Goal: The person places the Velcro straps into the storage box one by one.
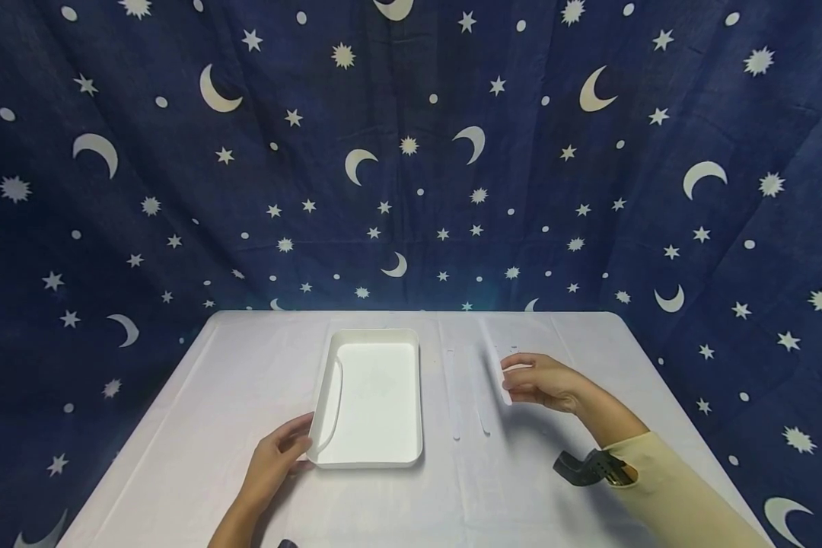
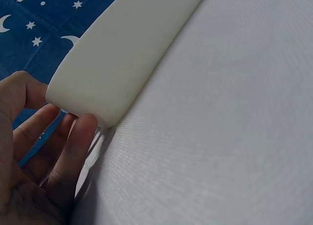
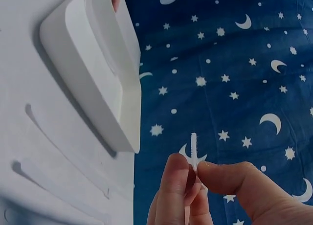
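A shallow white tray point(image 1: 377, 461) lies on the table, with one thin white strip point(image 1: 340, 396) curved along its left inner wall. My left hand point(image 1: 279, 454) holds the tray's near left corner; in the left wrist view the fingers point(image 2: 80, 137) bend about that corner. To the tray's right, my right hand point(image 1: 541, 382) pinches another long white strip point(image 1: 496, 369) above the table. Its edge looks finely ridged or fuzzy in the right wrist view, where thumb and fingers grip the strip point(image 3: 193, 149). Two similar strips, a left one point(image 1: 454, 399) and a right one point(image 1: 481, 403), lie between tray and right hand.
A white cloth covers the table point(image 1: 246, 365). Behind and beside it hangs a dark blue curtain point(image 1: 411, 205) with moons and stars. A black strap device point(image 1: 592, 468) sits on my right wrist at the sleeve.
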The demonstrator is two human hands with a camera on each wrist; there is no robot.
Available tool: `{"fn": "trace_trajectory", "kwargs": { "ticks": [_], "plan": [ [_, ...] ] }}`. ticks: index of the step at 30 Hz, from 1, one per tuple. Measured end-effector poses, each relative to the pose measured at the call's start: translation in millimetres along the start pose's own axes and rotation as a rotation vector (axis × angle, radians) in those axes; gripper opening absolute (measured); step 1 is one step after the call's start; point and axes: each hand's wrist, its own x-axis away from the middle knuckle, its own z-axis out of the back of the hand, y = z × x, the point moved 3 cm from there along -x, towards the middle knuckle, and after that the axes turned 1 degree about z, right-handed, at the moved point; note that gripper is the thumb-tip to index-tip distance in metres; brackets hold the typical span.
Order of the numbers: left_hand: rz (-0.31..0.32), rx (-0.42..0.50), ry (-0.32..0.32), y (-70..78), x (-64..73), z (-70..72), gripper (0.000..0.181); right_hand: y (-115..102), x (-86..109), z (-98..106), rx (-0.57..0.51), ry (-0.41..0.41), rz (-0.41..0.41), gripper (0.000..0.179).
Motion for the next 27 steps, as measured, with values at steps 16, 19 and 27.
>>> {"fn": "trace_trajectory", "kwargs": {
  "ticks": [16, 19, 27],
  "plan": [
    [0.010, -0.001, 0.002, -1.5, -0.6, -1.0, 0.051, -0.8, -7.1, -27.8, 0.016, -0.042, 0.030, 0.039],
    [0.015, -0.001, 0.002, -2.1, -1.4, -1.2, 0.051, 0.2, -9.2, -31.8, 0.017, -0.045, 0.033, 0.042],
    [0.015, 0.028, -0.003, -3.6, -1.7, -0.4, 0.050, 0.7, -15.1, -48.8, 0.015, -0.063, 0.034, 0.040]
  ]
}}
